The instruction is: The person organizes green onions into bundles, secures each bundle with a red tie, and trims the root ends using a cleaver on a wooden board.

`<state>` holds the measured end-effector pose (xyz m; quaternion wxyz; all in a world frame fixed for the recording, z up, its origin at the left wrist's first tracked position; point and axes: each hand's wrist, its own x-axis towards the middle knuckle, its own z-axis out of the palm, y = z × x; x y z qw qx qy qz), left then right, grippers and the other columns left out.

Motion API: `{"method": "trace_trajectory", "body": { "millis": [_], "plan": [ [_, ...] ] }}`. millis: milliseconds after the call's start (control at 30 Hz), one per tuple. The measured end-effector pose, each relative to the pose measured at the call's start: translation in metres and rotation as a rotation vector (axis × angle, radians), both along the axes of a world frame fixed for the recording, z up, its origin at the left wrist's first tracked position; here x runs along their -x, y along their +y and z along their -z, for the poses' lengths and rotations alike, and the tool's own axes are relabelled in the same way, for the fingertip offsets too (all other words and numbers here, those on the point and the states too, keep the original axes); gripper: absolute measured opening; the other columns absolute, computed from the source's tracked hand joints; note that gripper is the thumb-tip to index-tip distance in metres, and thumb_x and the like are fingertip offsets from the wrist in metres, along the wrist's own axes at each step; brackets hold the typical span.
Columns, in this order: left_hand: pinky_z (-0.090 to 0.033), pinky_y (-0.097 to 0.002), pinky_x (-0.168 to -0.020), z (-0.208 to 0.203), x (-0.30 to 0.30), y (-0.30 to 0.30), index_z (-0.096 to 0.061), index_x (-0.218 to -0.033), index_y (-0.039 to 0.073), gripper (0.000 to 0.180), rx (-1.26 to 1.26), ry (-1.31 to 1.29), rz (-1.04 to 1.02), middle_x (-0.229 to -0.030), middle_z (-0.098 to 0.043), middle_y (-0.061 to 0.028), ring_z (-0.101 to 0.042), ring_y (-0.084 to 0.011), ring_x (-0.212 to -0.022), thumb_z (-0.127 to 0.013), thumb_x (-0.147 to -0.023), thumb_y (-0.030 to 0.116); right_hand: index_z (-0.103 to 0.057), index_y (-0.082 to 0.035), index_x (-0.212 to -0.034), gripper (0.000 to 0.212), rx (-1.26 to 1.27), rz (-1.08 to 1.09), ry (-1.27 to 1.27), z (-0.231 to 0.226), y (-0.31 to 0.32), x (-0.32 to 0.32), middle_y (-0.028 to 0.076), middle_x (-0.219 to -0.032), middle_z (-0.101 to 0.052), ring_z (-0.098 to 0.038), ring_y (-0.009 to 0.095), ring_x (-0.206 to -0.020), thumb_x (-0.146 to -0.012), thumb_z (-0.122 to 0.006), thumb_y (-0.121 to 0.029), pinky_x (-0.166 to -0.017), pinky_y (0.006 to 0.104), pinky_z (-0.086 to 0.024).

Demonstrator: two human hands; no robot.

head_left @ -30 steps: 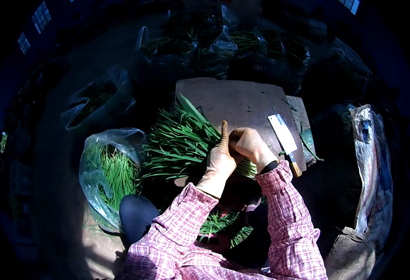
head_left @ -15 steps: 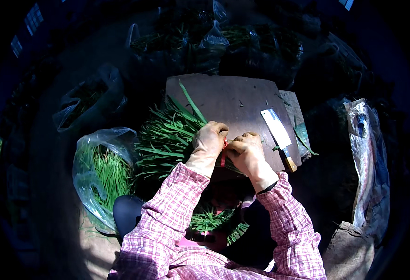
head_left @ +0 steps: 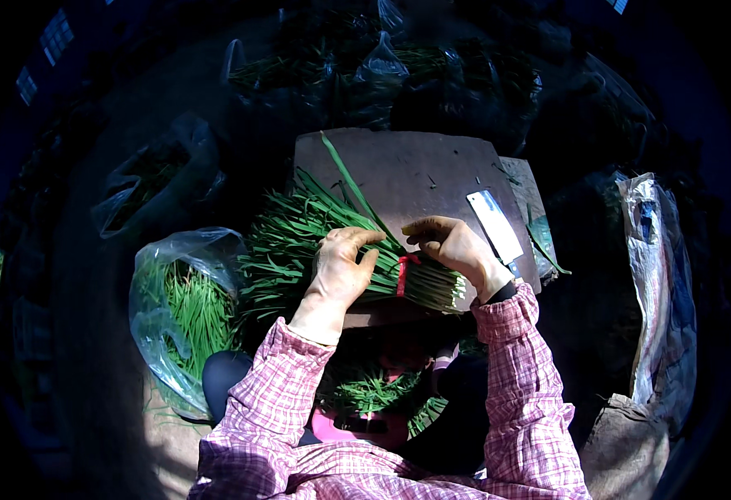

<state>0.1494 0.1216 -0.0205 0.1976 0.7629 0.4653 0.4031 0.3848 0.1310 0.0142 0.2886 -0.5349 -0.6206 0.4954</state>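
A thick bunch of garlic chives [head_left: 286, 250] lies across the brown board [head_left: 407, 167], leaves toward the left and pale cut ends toward the right. Round it near those ends goes a red tie [head_left: 404, 275], knotted on top. My left hand [head_left: 340, 265] is over the leaves left of the tie, thumb apart from the fingers; I cannot tell whether it touches them. Just above the cut ends, my right hand [head_left: 459, 250] has bent, parted fingers and holds nothing. A cleaver [head_left: 495, 227] lies right of it, its handle partly hidden by my right wrist.
At the left stands a clear plastic bag [head_left: 153, 312] of green stalks, with another bag [head_left: 203, 158] behind it. More bagged greens [head_left: 382, 71] line the back. A pink container [head_left: 332, 429] with leaf scraps sits below the board. A pale woven sack [head_left: 642, 292] is at the right.
Both hands have let go of the red tie and moved apart, left hand to the left and right hand to the right. The knotted tie and cut ends now show.
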Motion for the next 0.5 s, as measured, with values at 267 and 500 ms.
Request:
{"method": "trace_trajectory", "body": {
  "millis": [267, 500],
  "plan": [
    [-0.043, -0.0404, -0.085, 0.005, -0.031, 0.015, -0.078, -0.083, 0.018, 0.009, -0.08, 0.375, 0.021, -0.089, -0.073, 0.0011, -0.063, -0.0215, -0.096, -0.079, -0.077, 0.026, -0.072, -0.009, -0.069, 0.013, -0.859, 0.037, -0.627, 0.026, -0.024, 0.017, 0.009, -0.07, -0.069, -0.067, 0.031, -0.07, -0.069, -0.08, -0.019, -0.07, 0.0446, -0.052],
    [-0.043, -0.0391, -0.095, -0.005, -0.041, 0.062, -0.078, -0.089, 0.017, 0.015, 0.123, 0.563, 0.223, -0.097, -0.073, 0.0002, -0.063, -0.0228, -0.102, -0.075, -0.081, 0.029, -0.073, -0.007, -0.084, 0.013, -0.819, 0.042, -0.548, 0.035, -0.036, 0.027, 0.012, -0.086, -0.071, -0.067, 0.03, -0.074, -0.075, -0.081, -0.014, -0.066, 0.0426, -0.052]
  ]
}}
